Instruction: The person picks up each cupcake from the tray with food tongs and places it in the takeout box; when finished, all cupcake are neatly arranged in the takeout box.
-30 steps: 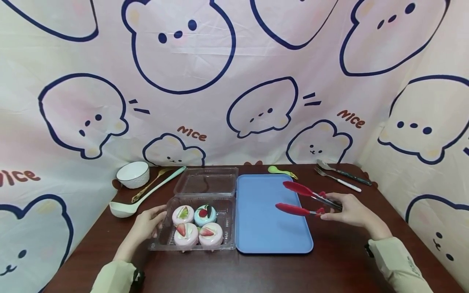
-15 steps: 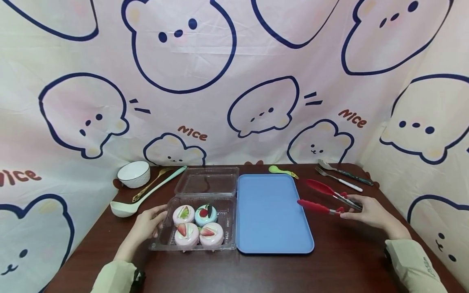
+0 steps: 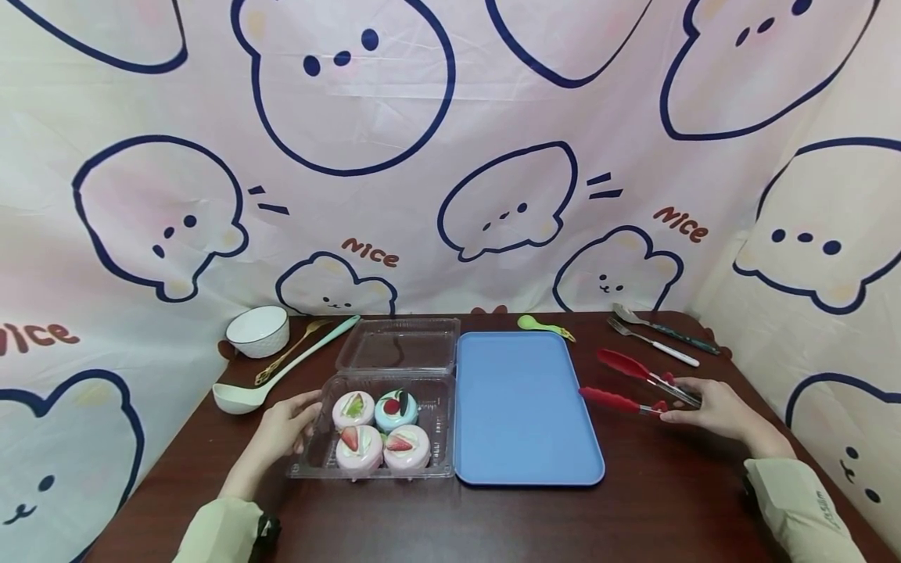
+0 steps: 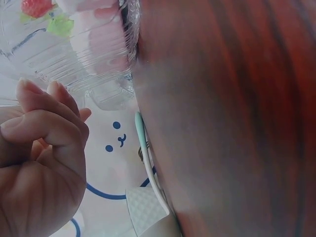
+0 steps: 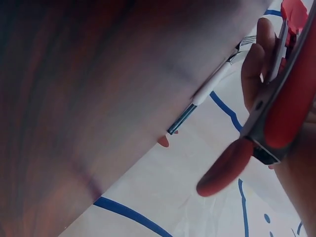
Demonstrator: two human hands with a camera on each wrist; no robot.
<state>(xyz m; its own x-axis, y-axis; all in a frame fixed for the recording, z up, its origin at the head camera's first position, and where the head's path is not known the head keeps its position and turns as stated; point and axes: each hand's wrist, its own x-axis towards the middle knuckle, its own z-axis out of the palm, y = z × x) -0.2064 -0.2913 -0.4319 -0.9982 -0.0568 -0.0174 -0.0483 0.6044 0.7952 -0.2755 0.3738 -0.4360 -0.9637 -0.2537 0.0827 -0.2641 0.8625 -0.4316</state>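
My left hand [image 3: 280, 428] rests at the left rim of an open clear plastic box [image 3: 440, 446]. In the left wrist view its loosely bent fingers [image 4: 64, 118] come right up to the ribbed wall. Inside the box stand several small round cakes: a pink one with green fruit [image 3: 353, 410], a blue one with a cherry [image 3: 396, 412], and pink ones with strawberry pieces [image 3: 359, 450]. My right hand [image 3: 718, 410] grips red-tipped metal tongs [image 3: 626, 365], their arms spread with nothing between the tips. These point left, with the lower tip overlapping the tray's right edge.
A blue tray [image 3: 524, 414] lies beside the box. Back left are a white bowl [image 3: 258, 335], a ladle [image 3: 242, 399] and a gold utensil [image 3: 292, 352]. A green spoon [image 3: 542, 327] lies behind the tray; a fork [image 3: 651, 341] and dark-handled spoon [image 3: 665, 330] are back right.
My right hand has moved right with the tongs, off from over the tray to its right edge, slowing in the last half second. The left hand and the box have stayed put.
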